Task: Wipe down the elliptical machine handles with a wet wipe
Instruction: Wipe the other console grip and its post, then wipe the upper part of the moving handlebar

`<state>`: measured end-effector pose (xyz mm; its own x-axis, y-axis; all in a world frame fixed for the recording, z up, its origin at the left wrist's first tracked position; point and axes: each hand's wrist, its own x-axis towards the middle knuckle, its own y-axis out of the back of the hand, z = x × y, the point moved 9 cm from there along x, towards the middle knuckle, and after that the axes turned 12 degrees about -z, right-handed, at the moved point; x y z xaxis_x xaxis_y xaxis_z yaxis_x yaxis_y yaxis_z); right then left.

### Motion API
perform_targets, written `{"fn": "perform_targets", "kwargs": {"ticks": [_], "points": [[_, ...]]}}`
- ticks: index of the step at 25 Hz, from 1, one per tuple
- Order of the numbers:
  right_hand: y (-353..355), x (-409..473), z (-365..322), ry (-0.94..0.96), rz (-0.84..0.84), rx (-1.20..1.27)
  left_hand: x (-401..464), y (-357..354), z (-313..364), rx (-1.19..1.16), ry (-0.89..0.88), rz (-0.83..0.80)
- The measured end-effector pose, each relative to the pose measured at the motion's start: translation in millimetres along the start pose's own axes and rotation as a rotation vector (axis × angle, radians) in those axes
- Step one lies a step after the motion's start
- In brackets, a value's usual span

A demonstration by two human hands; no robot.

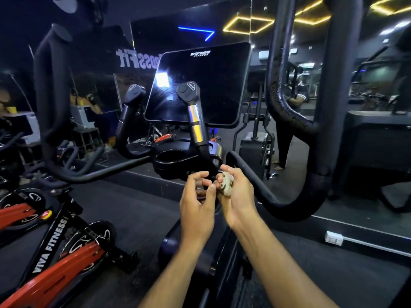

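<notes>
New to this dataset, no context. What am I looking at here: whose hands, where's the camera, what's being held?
There is no robot. One wide-angle camera worn on a person's head looks forward and down at their bare hands in a dim gym. The right hand holds a crumpled whitish wet wipe; the left hand, fingers curled, meets it close by. Ahead stands a black elliptical machine: dark glossy console screen, short inner handle with chrome sensor bands, and a thick curved black outer handle. A red and black exercise bike stands at lower left.
</notes>
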<state>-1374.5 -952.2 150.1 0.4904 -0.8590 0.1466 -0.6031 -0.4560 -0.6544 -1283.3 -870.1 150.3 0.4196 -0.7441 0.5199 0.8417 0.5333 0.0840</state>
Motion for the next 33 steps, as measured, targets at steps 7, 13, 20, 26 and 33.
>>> {"fn": "perform_targets", "kwargs": {"ticks": [7, 13, 20, 26, 33], "points": [[-42, -60, -106, 0.346, -0.184, -0.866, 8, -30, 64, -0.150, -0.155, -0.139], [-73, -94, -233, 0.771, -0.152, -1.549, 61, -45, 132, -0.064, -0.271, -0.279], [-93, -96, -286, 0.886, -0.216, -1.941, 109, -72, 169, 0.033, -0.112, -0.444], [-94, -82, -286, 0.916, -0.320, -2.142, 172, -107, 208, -0.031, -0.054, -0.418], [-78, -59, -247, 0.817, -0.530, -2.446, 198, -147, 214, -0.034, -0.103, -0.310]]}}
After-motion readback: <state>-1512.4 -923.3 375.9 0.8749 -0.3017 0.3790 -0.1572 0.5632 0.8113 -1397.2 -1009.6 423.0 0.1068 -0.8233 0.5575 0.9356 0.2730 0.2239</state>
